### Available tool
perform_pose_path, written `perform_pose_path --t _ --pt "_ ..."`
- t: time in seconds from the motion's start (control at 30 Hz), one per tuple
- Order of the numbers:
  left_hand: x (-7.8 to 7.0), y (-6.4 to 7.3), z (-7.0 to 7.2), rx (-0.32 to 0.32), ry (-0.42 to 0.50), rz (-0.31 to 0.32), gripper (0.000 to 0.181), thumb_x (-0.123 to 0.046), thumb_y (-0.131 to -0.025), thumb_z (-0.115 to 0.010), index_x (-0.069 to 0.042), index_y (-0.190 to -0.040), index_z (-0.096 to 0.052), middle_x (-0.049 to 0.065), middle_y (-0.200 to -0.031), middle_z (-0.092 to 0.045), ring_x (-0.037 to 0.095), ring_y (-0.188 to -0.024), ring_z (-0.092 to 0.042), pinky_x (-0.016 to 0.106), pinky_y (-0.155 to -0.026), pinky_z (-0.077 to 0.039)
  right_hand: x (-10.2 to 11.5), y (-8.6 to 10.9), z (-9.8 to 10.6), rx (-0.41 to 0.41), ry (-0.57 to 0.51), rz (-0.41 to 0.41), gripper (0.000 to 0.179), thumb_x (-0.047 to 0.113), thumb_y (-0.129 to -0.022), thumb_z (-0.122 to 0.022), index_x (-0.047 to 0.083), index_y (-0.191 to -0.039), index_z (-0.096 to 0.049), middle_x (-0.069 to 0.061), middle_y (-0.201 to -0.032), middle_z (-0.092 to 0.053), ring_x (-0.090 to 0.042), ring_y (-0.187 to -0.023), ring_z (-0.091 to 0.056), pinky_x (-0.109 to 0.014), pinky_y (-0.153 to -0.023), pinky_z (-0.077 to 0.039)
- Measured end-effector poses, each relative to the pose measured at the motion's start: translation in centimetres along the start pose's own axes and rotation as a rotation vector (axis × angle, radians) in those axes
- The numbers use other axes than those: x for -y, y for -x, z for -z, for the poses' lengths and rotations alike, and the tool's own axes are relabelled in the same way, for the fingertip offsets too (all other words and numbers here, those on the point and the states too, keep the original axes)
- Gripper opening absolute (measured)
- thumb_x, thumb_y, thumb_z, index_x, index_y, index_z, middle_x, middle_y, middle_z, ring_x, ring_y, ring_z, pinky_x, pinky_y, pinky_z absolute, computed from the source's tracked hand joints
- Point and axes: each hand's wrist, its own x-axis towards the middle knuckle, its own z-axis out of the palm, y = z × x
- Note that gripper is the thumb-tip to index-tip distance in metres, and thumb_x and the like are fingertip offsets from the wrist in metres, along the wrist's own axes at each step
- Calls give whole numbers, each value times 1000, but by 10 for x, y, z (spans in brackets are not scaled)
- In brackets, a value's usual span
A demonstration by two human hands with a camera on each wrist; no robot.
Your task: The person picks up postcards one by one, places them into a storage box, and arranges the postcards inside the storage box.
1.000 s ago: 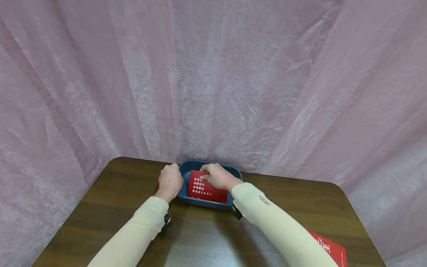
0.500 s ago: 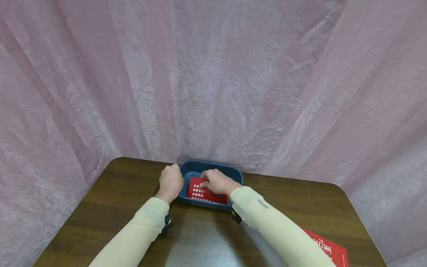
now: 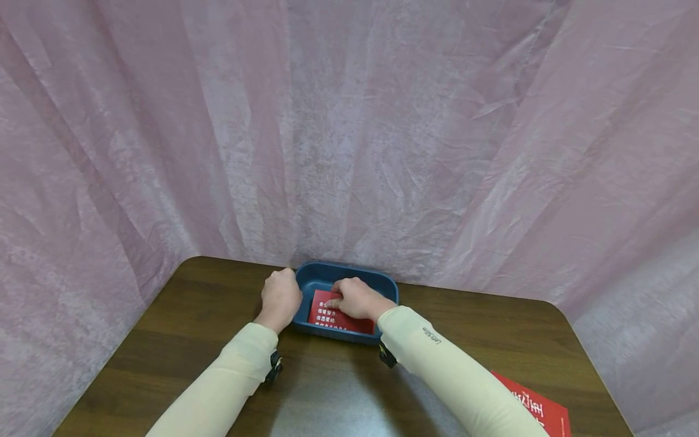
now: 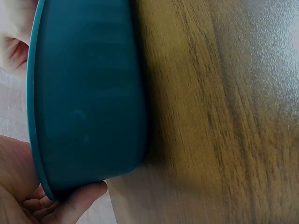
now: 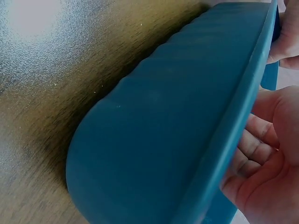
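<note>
My left hand grips the left end of a blue plastic basin; in the left wrist view its thumb presses the outside wall below the rim. My right hand reaches down into the basin and pinches the top edge of a red card with white Chinese characters, thumb in front. The card leans inside, its lower part hidden by the basin's front wall. In the right wrist view the basin wall hides the card, and the right fingers show curled beyond the rim.
A second red printed piece lies on the wooden table at the front right, partly under the right sleeve. Close behind the basin hangs a pink curtain along the table's back edge.
My right hand has lowered the red card deeper into the basin and toward its front wall, mostly in the first half second. The left hand has kept its grip on the basin.
</note>
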Motion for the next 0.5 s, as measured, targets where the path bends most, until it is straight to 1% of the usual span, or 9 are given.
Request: perform_pose_path --t 0.13,0.33,0.5 --pt "0 0 0 -3 0 3 13 -8 -83 -58 0 -81 -67 22 -84 -69 35 -71 -67 43 -44 -48 -3 0 -1 -15 -3 -12 42 45 -86 -61 17 -118 -63 3 -105 -65 -8 -88 -56 -30 -84 -50" --pt "0 1 0 0 -3 -4 14 -9 -83 -58 1 -80 -68 21 -82 -69 33 -67 -67 40 -41 -47 -6 0 0 -12 -3 -9 43 44 -87 -61 16 -120 -62 1 -110 -65 -9 -92 -57 -32 -87 -50" --pt "-1 3 2 -8 -4 -9 14 -9 -83 -59 1 -80 -68 22 -81 -69 33 -65 -67 41 -42 -48 -7 5 6 -12 -23 17 44 38 -88 -61 13 -125 -59 -1 -117 -64 -11 -102 -59 -34 -92 -49"
